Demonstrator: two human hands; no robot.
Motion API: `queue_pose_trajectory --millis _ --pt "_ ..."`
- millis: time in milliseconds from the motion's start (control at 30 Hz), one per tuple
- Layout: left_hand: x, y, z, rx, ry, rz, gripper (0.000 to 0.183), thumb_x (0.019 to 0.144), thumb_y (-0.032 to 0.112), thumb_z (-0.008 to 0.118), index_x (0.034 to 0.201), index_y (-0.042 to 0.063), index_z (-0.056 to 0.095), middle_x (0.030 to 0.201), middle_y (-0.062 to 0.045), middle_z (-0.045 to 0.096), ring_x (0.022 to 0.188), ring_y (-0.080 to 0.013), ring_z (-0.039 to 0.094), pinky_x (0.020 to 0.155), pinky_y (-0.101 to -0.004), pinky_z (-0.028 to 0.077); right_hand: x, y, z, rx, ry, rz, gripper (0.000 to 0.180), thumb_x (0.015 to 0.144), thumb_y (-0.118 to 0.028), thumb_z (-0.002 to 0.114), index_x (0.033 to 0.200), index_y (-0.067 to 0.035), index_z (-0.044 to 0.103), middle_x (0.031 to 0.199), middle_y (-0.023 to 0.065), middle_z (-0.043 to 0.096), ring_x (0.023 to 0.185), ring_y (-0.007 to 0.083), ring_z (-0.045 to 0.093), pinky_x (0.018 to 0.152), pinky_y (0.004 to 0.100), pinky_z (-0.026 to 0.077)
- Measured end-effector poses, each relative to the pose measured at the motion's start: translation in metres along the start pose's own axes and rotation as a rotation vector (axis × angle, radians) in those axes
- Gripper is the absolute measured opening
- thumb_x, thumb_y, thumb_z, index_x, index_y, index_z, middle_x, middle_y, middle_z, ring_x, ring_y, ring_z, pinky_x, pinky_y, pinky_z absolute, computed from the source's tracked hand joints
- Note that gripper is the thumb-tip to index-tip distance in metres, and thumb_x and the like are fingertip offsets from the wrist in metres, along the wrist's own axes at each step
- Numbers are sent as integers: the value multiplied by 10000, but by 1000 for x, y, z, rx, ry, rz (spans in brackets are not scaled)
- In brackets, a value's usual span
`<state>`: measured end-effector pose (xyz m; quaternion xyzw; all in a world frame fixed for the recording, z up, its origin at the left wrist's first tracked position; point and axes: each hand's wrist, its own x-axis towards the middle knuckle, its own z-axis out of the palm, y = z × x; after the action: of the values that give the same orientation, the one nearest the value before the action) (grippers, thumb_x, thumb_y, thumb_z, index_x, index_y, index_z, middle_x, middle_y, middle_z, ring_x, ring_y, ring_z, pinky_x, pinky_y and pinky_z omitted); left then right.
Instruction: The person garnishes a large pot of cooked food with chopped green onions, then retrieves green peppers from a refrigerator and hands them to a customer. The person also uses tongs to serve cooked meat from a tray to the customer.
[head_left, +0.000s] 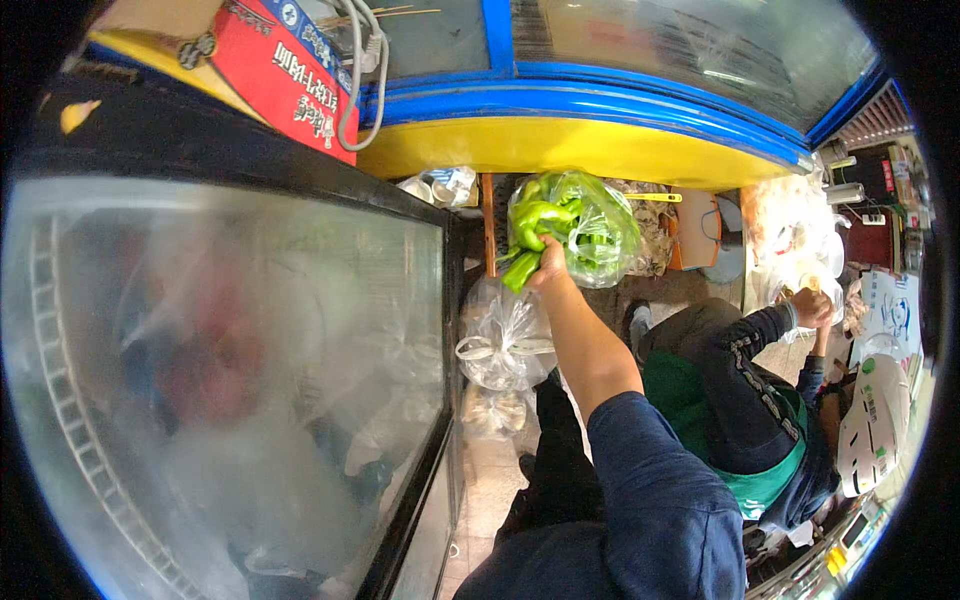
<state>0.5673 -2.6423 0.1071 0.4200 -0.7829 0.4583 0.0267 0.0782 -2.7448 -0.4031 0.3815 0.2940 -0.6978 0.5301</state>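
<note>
My right hand (551, 264) reaches forward and grips green peppers (523, 271) at the near left side of a clear plastic bag (626, 251). More green peppers fill this bag, and some stick out past its left side. The hand hides part of what it holds, so I cannot tell how many peppers are in the grip. Just below the hand, a knotted clear plastic bag (506, 349) stands on the floor, with another tied bag (495, 409) behind it. My left hand is out of view.
A frosted glass freezer door (247, 360) takes up the left side. Ahead runs a blue-and-yellow cabinet (585, 142); a red carton (289, 82) and white cable (382, 97) sit at upper left. At right, a co-worker in a white helmet (874, 427) bends over plastic bags (787, 247).
</note>
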Motion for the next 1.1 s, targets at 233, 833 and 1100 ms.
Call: queue_pose_trajectory --millis 233,833,1100 --pt "-11 -2 3 36 -37 44 204 819 93 677 908 10 513 838 -105 556 704 -245 553 653 -401 483 37 -41 -28 248 82 -163 613 879 -530 382 1325 -137 534 1376 124 505 1245 379 460 1064 617 255" --pt "-91 -40 20 35 -64 88 153 844 75 660 856 -9 533 719 -75 536 546 -208 502 490 -316 440 -13 -29 -65 -43 89 -265 321 890 -349 498 1046 -88 602 960 126 624 843 307 572 809 455 463" --pt "-100 -53 11 814 -173 637 89 871 55 624 799 20 585 690 -65 546 557 -190 524 498 -299 458 25 -106 -44 80 369 -528 380 826 -236 656 1106 6 571 1030 130 615 846 299 607 790 435 512"
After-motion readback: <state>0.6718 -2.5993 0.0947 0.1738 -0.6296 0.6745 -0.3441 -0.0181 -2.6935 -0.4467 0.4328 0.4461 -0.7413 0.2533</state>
